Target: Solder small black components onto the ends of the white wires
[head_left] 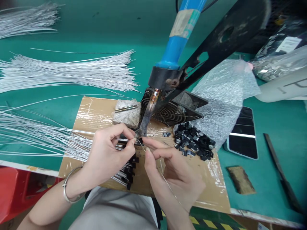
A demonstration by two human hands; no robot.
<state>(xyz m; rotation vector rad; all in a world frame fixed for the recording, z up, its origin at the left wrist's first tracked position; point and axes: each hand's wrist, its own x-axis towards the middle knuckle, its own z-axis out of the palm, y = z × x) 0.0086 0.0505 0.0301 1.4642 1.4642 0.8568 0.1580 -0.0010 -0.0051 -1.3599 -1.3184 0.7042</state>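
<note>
My left hand pinches the end of a thin white wire just under the tip of a soldering iron. The blue-handled iron is clamped in a black stand arm and points down. Between thumb and forefinger my right hand grips a thin strand of solder wire, its end close to the iron tip. The small part at the tip is mostly hidden by my fingers. Several wires with black connectors lie below my left hand. Loose black connectors are heaped to the right.
Cardboard covers the work spot on the green table. Behind the iron sits a black fan, beside a wrapped block. White wire bundles lie left. Rightward are bubble wrap, a phone, a sponge and a dark long tool.
</note>
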